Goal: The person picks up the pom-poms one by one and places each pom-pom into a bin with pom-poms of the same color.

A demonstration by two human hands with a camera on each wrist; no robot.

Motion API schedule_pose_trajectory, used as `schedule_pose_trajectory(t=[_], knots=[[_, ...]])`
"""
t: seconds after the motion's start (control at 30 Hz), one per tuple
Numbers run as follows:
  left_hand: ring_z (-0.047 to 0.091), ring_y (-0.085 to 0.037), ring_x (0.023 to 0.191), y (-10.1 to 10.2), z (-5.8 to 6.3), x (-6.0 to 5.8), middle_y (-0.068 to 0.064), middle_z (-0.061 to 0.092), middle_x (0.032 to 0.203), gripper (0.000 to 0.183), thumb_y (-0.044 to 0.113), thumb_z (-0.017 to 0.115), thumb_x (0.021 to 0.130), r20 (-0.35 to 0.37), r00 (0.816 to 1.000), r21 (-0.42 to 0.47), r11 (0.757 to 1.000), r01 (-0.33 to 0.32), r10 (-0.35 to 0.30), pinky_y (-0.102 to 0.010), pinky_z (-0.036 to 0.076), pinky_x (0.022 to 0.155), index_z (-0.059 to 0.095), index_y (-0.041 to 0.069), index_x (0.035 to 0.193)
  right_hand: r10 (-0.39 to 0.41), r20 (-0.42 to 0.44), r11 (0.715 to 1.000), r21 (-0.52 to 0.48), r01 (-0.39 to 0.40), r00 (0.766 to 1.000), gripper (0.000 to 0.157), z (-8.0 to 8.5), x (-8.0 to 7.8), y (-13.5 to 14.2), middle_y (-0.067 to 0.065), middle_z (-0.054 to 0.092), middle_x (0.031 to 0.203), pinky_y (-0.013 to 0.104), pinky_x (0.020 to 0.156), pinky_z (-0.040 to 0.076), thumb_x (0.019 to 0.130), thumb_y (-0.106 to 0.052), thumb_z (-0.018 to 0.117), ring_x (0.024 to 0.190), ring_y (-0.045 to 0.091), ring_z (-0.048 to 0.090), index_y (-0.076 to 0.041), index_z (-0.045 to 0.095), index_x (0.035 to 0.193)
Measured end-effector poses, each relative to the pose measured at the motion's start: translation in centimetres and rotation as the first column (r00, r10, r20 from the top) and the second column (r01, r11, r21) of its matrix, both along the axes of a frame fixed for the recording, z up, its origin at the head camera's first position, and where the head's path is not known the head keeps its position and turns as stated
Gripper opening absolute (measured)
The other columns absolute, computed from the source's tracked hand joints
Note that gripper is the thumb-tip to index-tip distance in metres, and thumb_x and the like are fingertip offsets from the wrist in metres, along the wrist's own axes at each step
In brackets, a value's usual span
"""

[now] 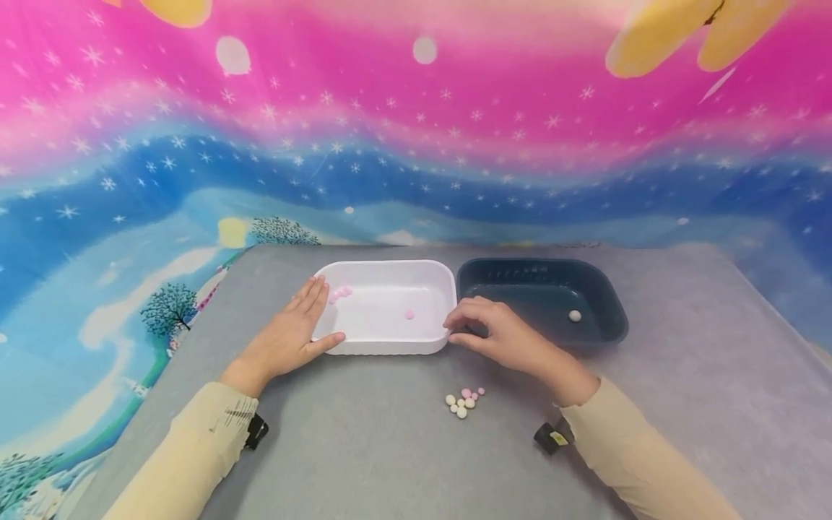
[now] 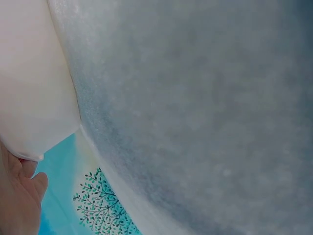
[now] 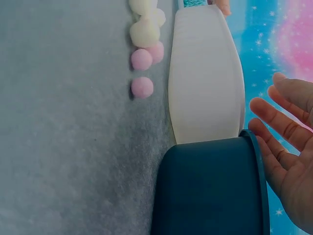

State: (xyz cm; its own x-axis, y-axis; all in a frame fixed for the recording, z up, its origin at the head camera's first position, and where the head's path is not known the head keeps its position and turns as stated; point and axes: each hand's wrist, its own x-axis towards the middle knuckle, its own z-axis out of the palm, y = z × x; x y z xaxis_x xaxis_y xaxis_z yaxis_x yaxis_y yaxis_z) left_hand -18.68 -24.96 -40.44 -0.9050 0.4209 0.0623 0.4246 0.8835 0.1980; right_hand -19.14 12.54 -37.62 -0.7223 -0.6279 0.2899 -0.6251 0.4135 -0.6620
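A white tray stands beside a dark blue-green tray on the grey cloth. At the white tray's left end, my left hand rests with straight fingers along the rim and the thumb at the front corner. My right hand reaches over the dark tray's near left corner, its relaxed, bent fingertips right at the white tray's right end and nothing between them. Several small pink pom-poms lie at the white tray's left, with one pink pom-pom further right. One cream pom-pom sits in the dark tray.
A loose group of cream and pink pom-poms lies on the grey cloth in front of the trays. Behind the table hangs a colourful printed backdrop with snowflakes. Dark wrist mounts sit under both sleeves.
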Motion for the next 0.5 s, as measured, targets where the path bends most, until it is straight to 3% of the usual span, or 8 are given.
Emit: schedule_pose_trajectory(t=[0.27,0.5], knots=[[0.002,-0.033,0.156,0.0,0.2,0.2,-0.018,0.003,0.167,0.096,0.059,0.052,0.096,-0.008,1.000,0.003,1.000,-0.008,0.008,-0.052,0.016,0.124,0.011,-0.004,0.157,0.031,-0.032,1.000,0.004,-0.031,0.999,0.020,0.4,1.0,0.2,0.002,0.070,0.097,0.037,0.080,0.053,0.085,-0.009,0.077,0.091,0.021,0.061,-0.013,0.072,0.104],[0.004,-0.035,0.155,0.1,0.2,0.3,-0.019,0.005,0.167,0.096,0.058,0.052,0.096,-0.008,1.000,-0.001,1.000,-0.001,0.001,-0.053,0.017,0.124,0.013,-0.005,0.156,0.036,-0.030,0.998,0.052,-0.035,0.999,0.024,0.1,2.0,0.6,-0.008,0.068,0.100,0.035,0.084,0.054,0.085,-0.011,0.078,0.094,0.013,0.061,-0.020,0.072,0.106]])
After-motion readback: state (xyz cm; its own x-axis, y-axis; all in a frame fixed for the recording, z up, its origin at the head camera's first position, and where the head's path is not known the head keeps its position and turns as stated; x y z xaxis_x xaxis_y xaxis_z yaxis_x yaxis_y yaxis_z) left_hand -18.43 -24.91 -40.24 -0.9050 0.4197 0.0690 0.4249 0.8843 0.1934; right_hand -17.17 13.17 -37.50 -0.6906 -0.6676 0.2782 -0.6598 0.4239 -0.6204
